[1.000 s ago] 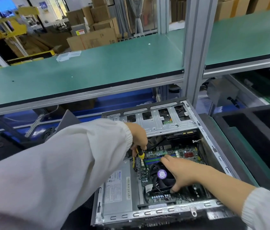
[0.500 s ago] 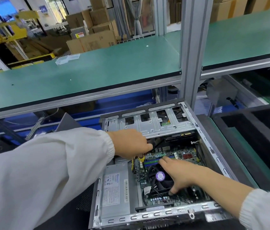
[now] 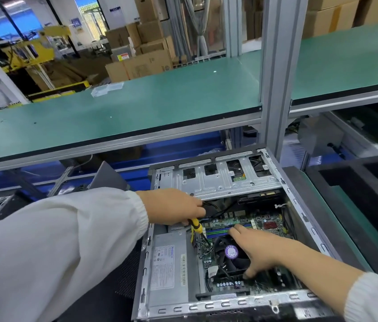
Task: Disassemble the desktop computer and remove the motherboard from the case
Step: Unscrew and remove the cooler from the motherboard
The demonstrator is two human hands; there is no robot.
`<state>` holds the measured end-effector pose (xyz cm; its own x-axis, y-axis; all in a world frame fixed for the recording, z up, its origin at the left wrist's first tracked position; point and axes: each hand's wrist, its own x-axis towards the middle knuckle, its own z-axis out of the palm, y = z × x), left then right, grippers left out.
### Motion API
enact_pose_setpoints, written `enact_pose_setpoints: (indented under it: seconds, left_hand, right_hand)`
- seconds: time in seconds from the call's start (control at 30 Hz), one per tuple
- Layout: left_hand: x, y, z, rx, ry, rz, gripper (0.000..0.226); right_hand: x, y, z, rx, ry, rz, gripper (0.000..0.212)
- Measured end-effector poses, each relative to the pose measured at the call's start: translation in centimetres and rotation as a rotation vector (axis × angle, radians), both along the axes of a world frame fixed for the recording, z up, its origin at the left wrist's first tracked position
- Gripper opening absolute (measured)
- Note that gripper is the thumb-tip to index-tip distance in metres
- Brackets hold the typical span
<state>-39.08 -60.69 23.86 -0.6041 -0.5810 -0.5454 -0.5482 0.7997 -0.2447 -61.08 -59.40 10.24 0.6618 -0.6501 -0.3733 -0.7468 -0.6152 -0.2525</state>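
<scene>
- Two levels of bench: a green-topped upper shelf (image 3: 160, 108) on a grey aluminium post (image 3: 281, 73), and below it the surface where your computer case (image 3: 206, 306) lies open, at 6 o'clock in your view.
- Room, 11 to 1 o'clock: stacked cardboard boxes (image 3: 146, 59) and yellow machinery (image 3: 32, 52) behind the shelf.
- One black foam tray (image 3: 357, 205) at 3 o'clock, just beside the case.
- Inside the case: motherboard (image 3: 236, 223) seated at centre; grey power supply (image 3: 169, 266) at its 9 o'clock; silver drive cage (image 3: 220, 180) at its 12 o'clock.
- Your left hand (image 3: 171, 206): fingers curled, gripping a yellow-and-black screwdriver (image 3: 196, 225) whose tip points down toward the board's left edge.
- Your right hand (image 3: 262, 251): fingers spread and relaxed, resting over the black CPU fan (image 3: 230, 252), index finger touching the memory slots (image 3: 218, 231); it grasps nothing.
</scene>
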Motion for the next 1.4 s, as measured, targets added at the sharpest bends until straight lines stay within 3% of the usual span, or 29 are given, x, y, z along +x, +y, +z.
enact_pose_setpoints:
  seconds: [0.07,0.17,0.23,0.33,0.4,0.57,0.67,0.77,0.83,0.93,1.03,1.13,1.27,1.4]
  left_hand:
    - [-0.3,0.1,0.0,-0.059,-0.004,-0.129,0.024]
    - [-1.6,0.4,-0.3,-0.069,0.059,-0.013,0.016]
    - [-2.7,0.1,-0.3,-0.003,0.1,0.26,0.03]
    - [-3.5,-0.5,-0.1,0.318,0.142,0.873,0.039]
    - [-3.1,-0.4,0.2,0.379,0.098,0.992,0.043]
    - [-1.4,0.7,-0.3,0.155,0.159,0.512,0.034]
    - [-1.1,1.0,-0.4,0.003,0.155,0.082,0.022]
    - [-1.3,1.2,-1.0,-0.143,0.136,-0.143,0.034]
    - [-2.0,1.4,-1.3,-0.183,0.134,-0.122,0.029]
    - [-3.7,1.4,-1.4,-0.215,0.167,0.167,0.007]
    - [-5.5,1.2,-1.8,-0.166,0.202,0.529,0.023]
    - [-6.2,0.8,-1.4,-0.125,0.165,0.661,0.022]
    - [-4.6,0.9,0.3,0.05,0.122,0.61,0.04]
    - [-3.0,1.3,0.6,0.075,0.137,0.255,0.019]
  right_hand:
    - [0.0,0.0,0.0,-0.001,0.002,0.0,0.105]
    - [0.0,-0.1,-0.2,-0.01,-0.001,-0.004,0.105]
    - [0.0,-0.1,-0.2,-0.007,-0.003,-0.008,0.107]
    - [0.0,0.0,-0.2,0.0,-0.012,-0.02,0.11]
    - [0.0,0.1,-0.1,0.004,-0.015,-0.025,0.11]
    - [0.0,0.1,0.0,-0.002,-0.006,-0.016,0.107]
    - [0.0,0.1,0.0,0.0,0.001,-0.012,0.109]
    - [0.1,0.1,0.1,0.005,0.001,-0.016,0.111]
    - [0.1,0.2,0.2,0.006,0.004,-0.015,0.111]
    - [0.1,0.2,0.1,0.002,0.001,-0.014,0.11]
    - [0.1,0.2,0.2,0.002,-0.002,-0.012,0.112]
    - [0.0,0.2,0.5,0.008,-0.009,-0.016,0.112]
    - [0.0,0.4,0.9,0.019,-0.02,-0.018,0.109]
    - [-0.2,0.6,1.0,0.023,-0.032,-0.01,0.105]
